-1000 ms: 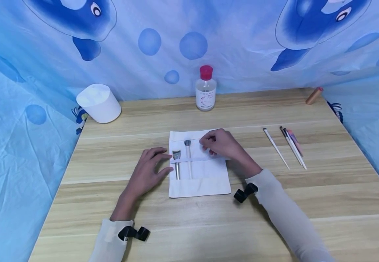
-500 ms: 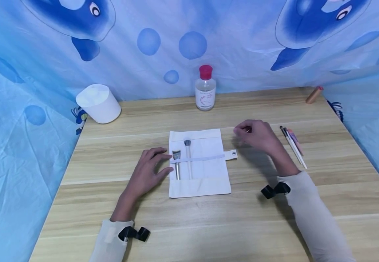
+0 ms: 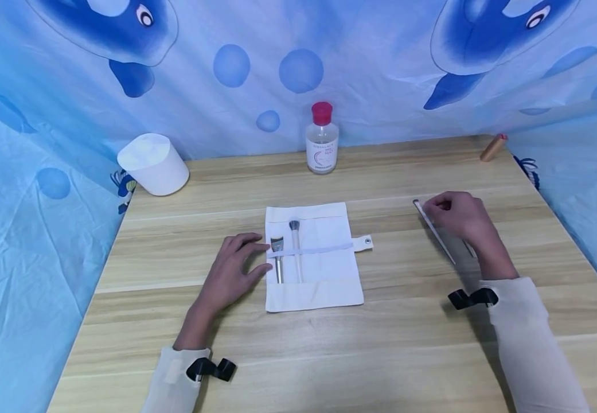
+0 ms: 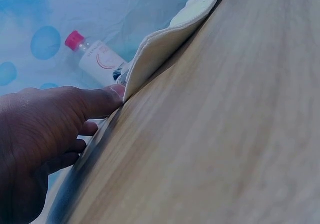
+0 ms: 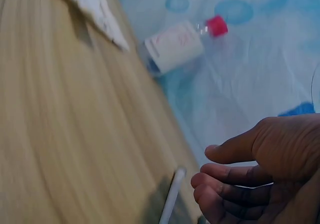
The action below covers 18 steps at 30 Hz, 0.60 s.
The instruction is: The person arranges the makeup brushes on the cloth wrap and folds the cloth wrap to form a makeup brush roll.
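A white fabric brush roll (image 3: pixel 331 272) lies spread at the table's middle, a flat makeup brush (image 3: pixel 277 245) and a round-headed makeup brush (image 3: pixel 295 228) tucked under its elastic band. At its left edge rests my left hand (image 3: pixel 228 271), thumb and fingers spread apart; in the left wrist view the thumb (image 4: pixel 102 102) touches the roll's corner. Over on the right, my right hand (image 3: pixel 460 217) hovers with loosely bent fingers beside a thin white brush (image 3: pixel 436 234). Its thumb stands apart from the fingers in the right wrist view, with nothing between. The hand mostly hides other brushes beneath it.
A clear bottle with a red cap (image 3: pixel 322 140) stands at the back edge. A white paper roll (image 3: pixel 155 165) is at the back left, and a small brown tube (image 3: pixel 493 148) lies at the back right. Behind the table hangs a blue curtain (image 3: pixel 381 86).
My right hand has moved right, from over the brush roll to beside the loose brushes. The roll's snap tab, earlier behind that hand, now shows. My left hand has stayed in place.
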Each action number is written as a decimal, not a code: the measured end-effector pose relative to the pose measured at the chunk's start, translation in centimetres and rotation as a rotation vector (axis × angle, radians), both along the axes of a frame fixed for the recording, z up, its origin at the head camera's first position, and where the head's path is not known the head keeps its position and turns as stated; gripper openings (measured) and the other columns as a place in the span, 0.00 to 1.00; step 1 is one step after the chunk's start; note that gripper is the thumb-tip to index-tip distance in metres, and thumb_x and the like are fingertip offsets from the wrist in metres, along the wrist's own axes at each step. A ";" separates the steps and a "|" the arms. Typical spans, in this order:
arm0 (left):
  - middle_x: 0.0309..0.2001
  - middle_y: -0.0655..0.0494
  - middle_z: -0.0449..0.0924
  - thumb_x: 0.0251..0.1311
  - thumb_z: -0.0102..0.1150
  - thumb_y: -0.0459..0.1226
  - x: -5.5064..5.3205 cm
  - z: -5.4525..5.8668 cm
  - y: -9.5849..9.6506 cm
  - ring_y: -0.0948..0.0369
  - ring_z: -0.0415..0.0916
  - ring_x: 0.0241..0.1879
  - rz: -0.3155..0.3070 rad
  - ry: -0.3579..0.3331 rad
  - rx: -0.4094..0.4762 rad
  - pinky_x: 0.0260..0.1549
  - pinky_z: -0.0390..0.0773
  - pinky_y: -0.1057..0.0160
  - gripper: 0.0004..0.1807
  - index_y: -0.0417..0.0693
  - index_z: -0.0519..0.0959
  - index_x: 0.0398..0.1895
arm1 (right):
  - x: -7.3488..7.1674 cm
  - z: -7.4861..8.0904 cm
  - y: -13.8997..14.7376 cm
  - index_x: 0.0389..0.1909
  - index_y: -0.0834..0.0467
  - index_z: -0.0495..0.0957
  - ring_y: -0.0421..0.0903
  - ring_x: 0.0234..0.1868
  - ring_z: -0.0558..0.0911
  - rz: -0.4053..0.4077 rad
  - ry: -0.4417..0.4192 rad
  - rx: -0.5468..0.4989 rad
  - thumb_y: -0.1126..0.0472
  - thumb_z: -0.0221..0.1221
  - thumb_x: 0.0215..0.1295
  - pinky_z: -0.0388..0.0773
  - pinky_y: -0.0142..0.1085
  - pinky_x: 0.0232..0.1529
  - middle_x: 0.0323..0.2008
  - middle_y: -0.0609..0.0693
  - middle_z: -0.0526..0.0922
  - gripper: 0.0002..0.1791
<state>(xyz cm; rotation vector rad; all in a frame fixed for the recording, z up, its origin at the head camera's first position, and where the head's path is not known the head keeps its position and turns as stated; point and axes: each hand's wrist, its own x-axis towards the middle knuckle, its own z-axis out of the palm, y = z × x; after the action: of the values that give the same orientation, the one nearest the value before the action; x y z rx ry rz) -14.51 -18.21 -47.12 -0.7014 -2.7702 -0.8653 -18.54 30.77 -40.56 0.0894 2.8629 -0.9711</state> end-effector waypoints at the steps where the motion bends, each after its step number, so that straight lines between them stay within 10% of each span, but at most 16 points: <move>1: 0.65 0.54 0.72 0.60 0.70 0.50 0.0 0.0 0.0 0.53 0.65 0.62 0.001 0.000 0.001 0.59 0.66 0.50 0.22 0.54 0.83 0.55 | 0.1 -0.2 0.3 0.53 0.61 0.81 0.54 0.42 0.80 -0.010 -0.012 0.008 0.43 0.55 0.73 0.75 0.42 0.34 0.47 0.61 0.82 0.25; 18: 0.65 0.56 0.72 0.60 0.70 0.51 0.0 0.0 0.0 0.56 0.64 0.62 0.016 -0.026 -0.011 0.59 0.66 0.52 0.22 0.55 0.83 0.56 | -0.6 -2.1 -0.1 0.34 0.61 0.85 0.51 0.29 0.75 -0.024 -0.029 0.136 0.51 0.64 0.66 0.69 0.40 0.26 0.33 0.55 0.83 0.15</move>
<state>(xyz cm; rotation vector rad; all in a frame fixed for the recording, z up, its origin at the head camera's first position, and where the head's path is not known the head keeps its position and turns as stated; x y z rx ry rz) -14.56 -18.24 -47.08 -0.6740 -2.8015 -0.8620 -19.16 30.71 -42.61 0.1487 2.9048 -0.7721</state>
